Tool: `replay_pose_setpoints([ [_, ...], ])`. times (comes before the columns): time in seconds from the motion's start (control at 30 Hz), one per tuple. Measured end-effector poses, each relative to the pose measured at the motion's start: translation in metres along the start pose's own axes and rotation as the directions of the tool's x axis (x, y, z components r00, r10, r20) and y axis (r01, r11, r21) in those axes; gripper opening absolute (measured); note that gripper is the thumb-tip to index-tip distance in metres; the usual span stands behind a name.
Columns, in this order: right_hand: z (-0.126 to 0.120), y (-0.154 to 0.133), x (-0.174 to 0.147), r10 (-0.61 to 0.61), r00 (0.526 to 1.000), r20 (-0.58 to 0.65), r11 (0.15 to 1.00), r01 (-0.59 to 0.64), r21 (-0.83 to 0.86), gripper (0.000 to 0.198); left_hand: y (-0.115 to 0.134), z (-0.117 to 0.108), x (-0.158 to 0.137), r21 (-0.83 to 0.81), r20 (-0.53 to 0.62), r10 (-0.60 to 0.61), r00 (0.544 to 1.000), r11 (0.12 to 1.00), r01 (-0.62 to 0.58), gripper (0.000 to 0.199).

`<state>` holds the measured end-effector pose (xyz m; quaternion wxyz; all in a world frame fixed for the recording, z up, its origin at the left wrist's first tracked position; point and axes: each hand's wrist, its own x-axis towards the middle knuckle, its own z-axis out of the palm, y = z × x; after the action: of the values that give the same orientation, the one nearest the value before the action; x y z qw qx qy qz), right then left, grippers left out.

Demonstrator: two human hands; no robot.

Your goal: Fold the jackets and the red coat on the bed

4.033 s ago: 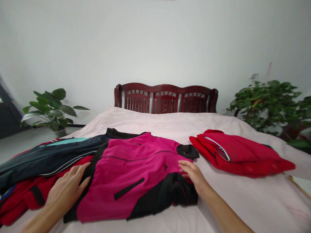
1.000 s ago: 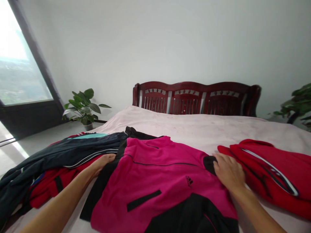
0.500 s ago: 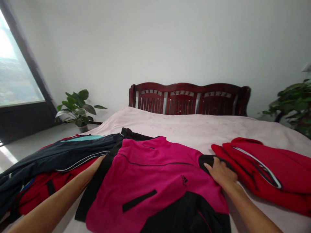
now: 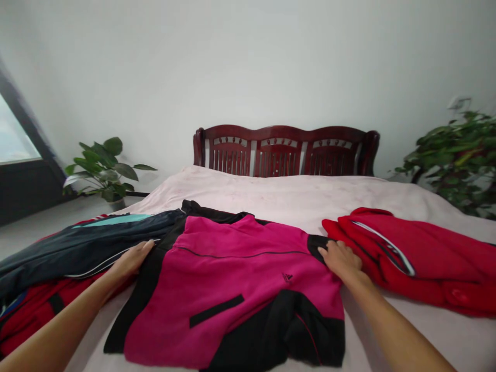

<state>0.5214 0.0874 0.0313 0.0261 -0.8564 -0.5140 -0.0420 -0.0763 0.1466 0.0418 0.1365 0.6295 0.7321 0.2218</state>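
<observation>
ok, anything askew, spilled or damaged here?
No spill or damage visible. The jacket lies mostly flat, but its black near-right part is rumpled into raised folds. The pile on the left also looks loosely spread, untidy beside the compact red stack on the right.

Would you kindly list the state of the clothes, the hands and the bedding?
Pink-and-black jacket: spread out, near sleeve folded in and rumpled.
Red garments on the right: folded, stacked.
Dark garment on the left: lying over red clothing.
Bedding: spread out.
Left hand: by the jacket's black hem, grip unclear.
Right hand: at the black collar, grip unclear.
</observation>
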Motion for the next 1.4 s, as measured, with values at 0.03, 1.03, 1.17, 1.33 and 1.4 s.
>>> replay_pose_setpoints([
  [0.03, 0.000, -0.001, 0.001, 0.007, 1.000, 0.017, 1.000, -0.008, 0.019, 0.044, 0.003, 0.002, 0.000, -0.014, 0.023, -0.014, 1.000, 1.000, 0.014, 0.049],
  [1.03, 0.049, 0.006, -0.040, -0.449, 0.883, -0.134, 0.892, 0.451, -0.021, 0.061, 0.040, 0.073, -0.052, 0.447, 0.076, 0.592, 0.802, 0.699, -0.558, 0.048],
  [1.17, 0.011, 0.006, -0.060, -0.358, 0.932, -0.059, 0.928, 0.362, 0.084, 0.050, 0.046, 0.064, -0.058, 0.439, 0.114, 0.531, 0.840, 0.731, -0.522, 0.048],
  [1.33, -0.055, -0.031, -0.142, -0.598, 0.778, -0.193, 0.644, 0.610, 0.462, 0.035, 0.057, 0.044, -0.106, 0.372, 0.016, 0.491, 0.871, 0.806, -0.461, 0.053],
  [1.4, -0.065, -0.050, -0.182, -0.799, 0.565, -0.206, 0.448, 0.788, 0.422, 0.034, 0.056, 0.035, -0.132, 0.257, 0.070, 0.563, 0.823, 0.787, -0.561, 0.051],
])
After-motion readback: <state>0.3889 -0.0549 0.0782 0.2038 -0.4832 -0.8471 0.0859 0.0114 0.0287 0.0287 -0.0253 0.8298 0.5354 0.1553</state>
